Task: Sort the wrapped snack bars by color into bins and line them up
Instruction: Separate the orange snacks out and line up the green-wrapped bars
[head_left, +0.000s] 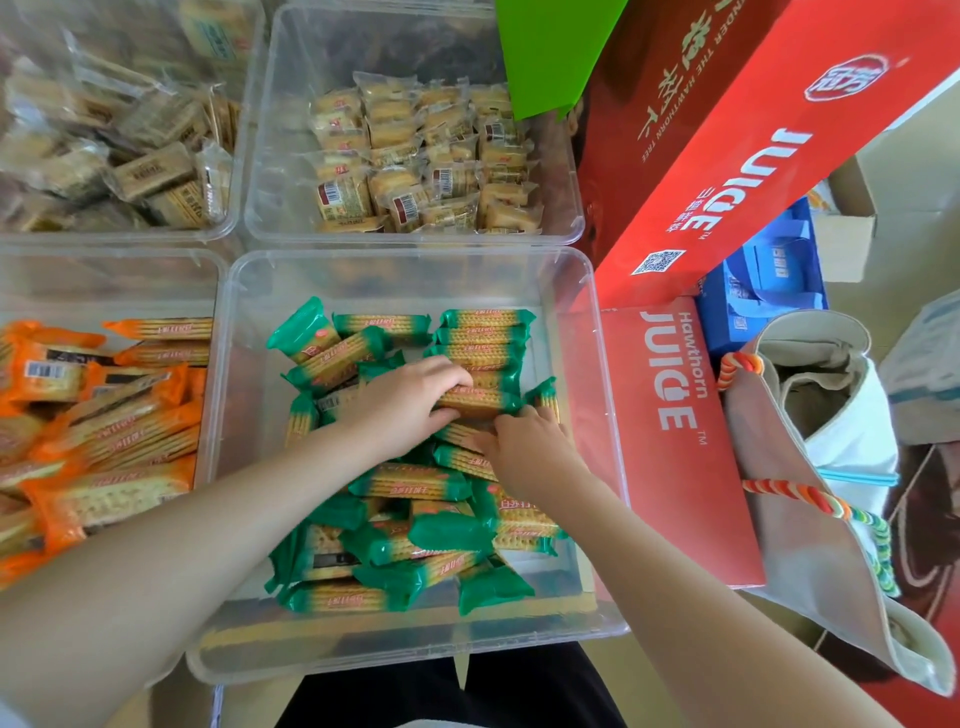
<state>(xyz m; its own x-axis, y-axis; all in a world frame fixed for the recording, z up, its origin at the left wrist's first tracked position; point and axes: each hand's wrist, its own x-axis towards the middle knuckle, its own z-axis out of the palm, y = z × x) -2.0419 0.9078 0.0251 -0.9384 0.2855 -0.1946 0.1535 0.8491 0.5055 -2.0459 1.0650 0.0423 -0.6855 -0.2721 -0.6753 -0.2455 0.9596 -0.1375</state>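
Note:
A clear bin (576, 280) in front of me holds many green-wrapped snack bars (415, 530), most in a loose heap. At its far right corner several green bars lie stacked in a neat row (485, 332). My left hand (410, 400) grips one green bar (480, 401) at the near end of that row. My right hand (530, 447) rests on the bars just below it, fingers curled onto a green bar (457, 431). The clear bin to the left (208, 364) holds orange-wrapped bars (114, 421).
Two more clear bins stand behind: one (260, 171) with small pale wrapped snacks, one (231, 223) at far left with tan ones. Red juice cartons (675, 431) lean against the right side. A canvas bag (810, 525) and blue boxes (763, 291) lie further right.

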